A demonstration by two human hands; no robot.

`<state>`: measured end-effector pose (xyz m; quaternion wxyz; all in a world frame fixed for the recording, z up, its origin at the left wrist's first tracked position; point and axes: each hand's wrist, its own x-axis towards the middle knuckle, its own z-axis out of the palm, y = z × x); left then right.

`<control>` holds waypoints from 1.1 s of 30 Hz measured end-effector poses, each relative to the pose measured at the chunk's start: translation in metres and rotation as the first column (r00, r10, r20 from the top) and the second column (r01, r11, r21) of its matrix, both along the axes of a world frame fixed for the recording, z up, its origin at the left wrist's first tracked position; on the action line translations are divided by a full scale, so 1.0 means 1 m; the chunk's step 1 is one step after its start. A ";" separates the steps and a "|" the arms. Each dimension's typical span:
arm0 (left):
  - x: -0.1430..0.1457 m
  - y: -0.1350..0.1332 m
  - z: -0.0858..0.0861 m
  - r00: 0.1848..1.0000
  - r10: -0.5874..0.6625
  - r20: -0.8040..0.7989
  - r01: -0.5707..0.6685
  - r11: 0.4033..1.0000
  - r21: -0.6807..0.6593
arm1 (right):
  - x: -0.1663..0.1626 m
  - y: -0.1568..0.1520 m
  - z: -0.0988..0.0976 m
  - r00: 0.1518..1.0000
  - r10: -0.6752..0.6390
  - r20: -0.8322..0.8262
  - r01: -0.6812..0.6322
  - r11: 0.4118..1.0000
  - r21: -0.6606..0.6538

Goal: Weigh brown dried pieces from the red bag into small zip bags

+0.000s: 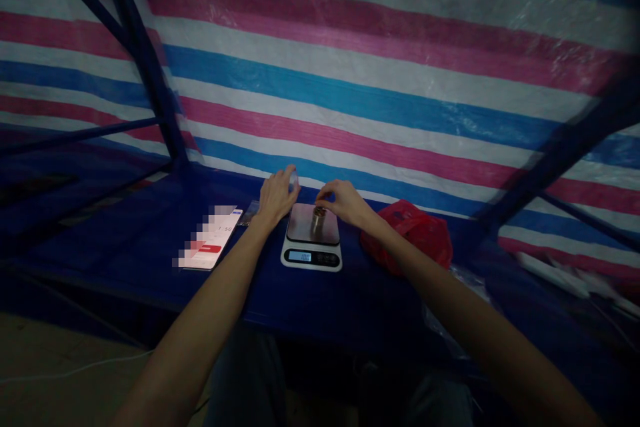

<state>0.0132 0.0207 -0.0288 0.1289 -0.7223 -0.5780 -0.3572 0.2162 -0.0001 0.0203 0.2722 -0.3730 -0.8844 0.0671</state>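
Reads what looks like 1.50 in dark figures on the lit phone [220,235]. Bears faint lettering on the red button [209,249] there, too blurred to decipher. Shows digits on the lit display [300,256] of the scale [303,230], too small to read.

Frame centre: scale platform [301,225], smooth metal, soft sheen; scale housing [315,269], pale plastic. On platform, brass-toned cylinder [319,218], shiny metal. Right of centre: red bag [427,233], thin crinkled plastic. Top: striped sheet [350,97], creased plastic, glossy patches.
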 end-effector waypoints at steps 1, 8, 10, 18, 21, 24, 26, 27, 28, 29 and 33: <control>0.002 0.000 -0.001 0.999 -0.032 -0.015 0.032 0.999 -0.006 | 0.000 -0.002 -0.001 1.000 0.011 0.003 -0.011 1.000 0.011; 0.012 -0.003 -0.004 0.967 -0.252 -0.039 0.252 0.968 -0.004 | 0.007 -0.015 -0.003 0.997 0.013 -0.083 -0.013 1.000 0.000; 0.013 -0.002 -0.006 0.957 -0.289 -0.005 0.289 0.957 -0.020 | 0.010 -0.018 -0.009 0.982 -0.049 -0.181 0.049 0.999 -0.007; 0.014 0.002 -0.009 0.932 -0.351 0.088 0.355 0.934 -0.036 | 0.009 -0.026 -0.054 0.933 -0.226 -0.281 0.203 0.973 -0.110; 0.015 0.002 -0.008 0.934 -0.342 0.106 0.348 0.937 -0.042 | 0.008 -0.024 -0.065 0.934 -0.244 -0.262 0.217 0.968 -0.128; 0.015 0.001 -0.007 0.930 -0.344 0.127 0.352 0.935 -0.043 | 0.007 -0.026 -0.069 0.933 -0.256 -0.254 0.227 0.964 -0.137; 0.016 0.001 -0.007 0.923 -0.358 0.142 0.366 0.930 -0.033 | 0.007 -0.030 -0.068 0.931 -0.267 -0.249 0.237 0.961 -0.142; 0.017 0.001 -0.007 0.917 -0.370 0.150 0.377 0.926 -0.025 | 0.006 -0.032 -0.067 0.928 -0.277 -0.249 0.246 0.958 -0.150; 0.017 0.001 -0.007 0.911 -0.381 0.157 0.389 0.921 -0.017 | 0.006 -0.033 -0.066 0.925 -0.287 -0.248 0.253 0.954 -0.159; 0.018 0.001 -0.006 0.906 -0.390 0.163 0.396 0.918 -0.009 | 0.005 -0.034 -0.066 0.924 -0.295 -0.244 0.260 0.951 -0.167; 0.018 0.003 -0.006 0.909 -0.374 0.183 0.377 0.926 0.020 | 0.004 -0.032 -0.067 0.928 -0.295 -0.228 0.260 0.951 -0.169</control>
